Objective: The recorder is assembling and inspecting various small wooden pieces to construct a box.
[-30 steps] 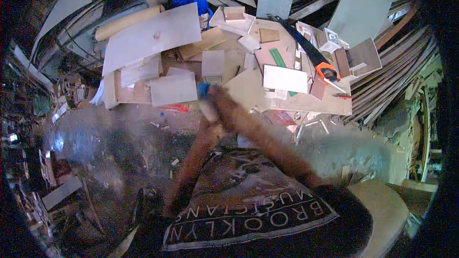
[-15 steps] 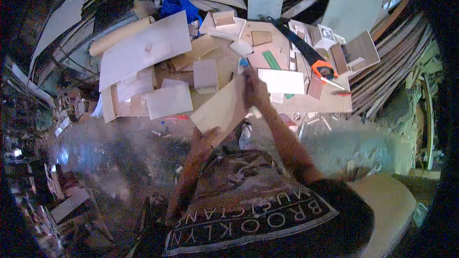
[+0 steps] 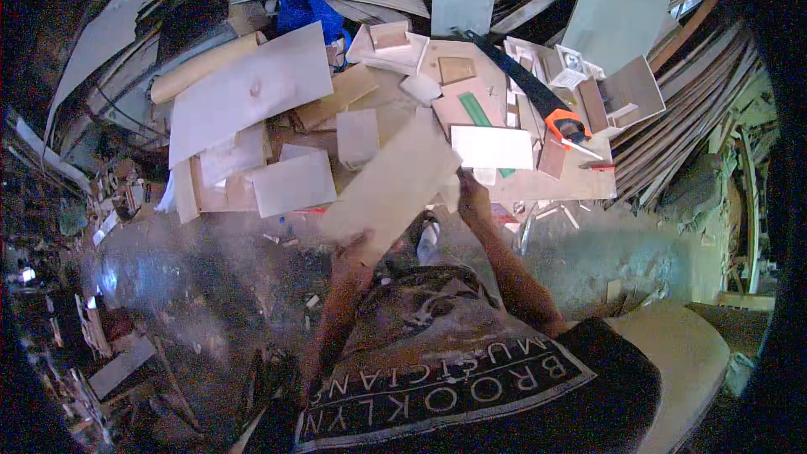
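A thin, pale rectangular wooden board (image 3: 395,181) slants in front of me, its broad face turned up. My left hand (image 3: 357,250) is closed on its near lower end, with the thumb over the face. Close by the board's right edge is my right hand (image 3: 474,198), fingers curled together. What those fingers hold is too dark to make out, and I cannot tell if they touch the board. Just beyond lie a white rectangular panel (image 3: 492,147) and a green strip (image 3: 476,109) on the worktable (image 3: 580,187).
A handsaw (image 3: 538,88) with an orange handle lies across the table's right side. Large pale sheets (image 3: 252,88) and wood offcuts (image 3: 294,182) cover the left. A blue bag (image 3: 307,13) stands behind. Long strips (image 3: 672,126) are stacked at right; scraps litter the floor.
My right hand has come down and to the right from the board's far end to beside its right edge. The board has turned, showing more of its broad face.
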Tool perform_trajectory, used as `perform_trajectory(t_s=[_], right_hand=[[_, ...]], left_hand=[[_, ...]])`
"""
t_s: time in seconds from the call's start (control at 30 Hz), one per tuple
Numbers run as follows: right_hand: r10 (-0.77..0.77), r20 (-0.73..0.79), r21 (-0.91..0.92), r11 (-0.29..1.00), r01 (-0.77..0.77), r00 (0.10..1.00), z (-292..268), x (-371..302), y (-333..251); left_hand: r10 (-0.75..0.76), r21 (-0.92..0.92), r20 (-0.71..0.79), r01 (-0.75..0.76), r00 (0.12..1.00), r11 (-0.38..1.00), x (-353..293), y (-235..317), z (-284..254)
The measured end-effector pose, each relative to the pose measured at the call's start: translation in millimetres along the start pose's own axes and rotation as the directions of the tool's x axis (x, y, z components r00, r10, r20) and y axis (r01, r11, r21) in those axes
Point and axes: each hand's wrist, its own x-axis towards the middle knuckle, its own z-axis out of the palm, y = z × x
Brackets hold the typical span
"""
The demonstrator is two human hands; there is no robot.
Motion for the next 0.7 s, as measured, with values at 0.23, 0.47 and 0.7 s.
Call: perform_trajectory(t_s=[0.23,0.47,0.7], right_hand=[[0.2,-0.163,0.802,0.598,0.012,0.966,21,33,-66],[-0.431,-0.486,0.072,0.847,0.526,0.761,53,61,-161],[-0.812,-0.351,-0.525,0.583,0.62,0.466,38,33,-209]], left_hand=[[-0.151,0.41,0.036,0.123,0.988,0.904,-12,-32,-19],[-0.047,0.685,0.119,-0.048,0.992,0.727,21,27,-12],[0.273,0.621,0.199,-0.337,0.941,0.708,94,26,-8]])
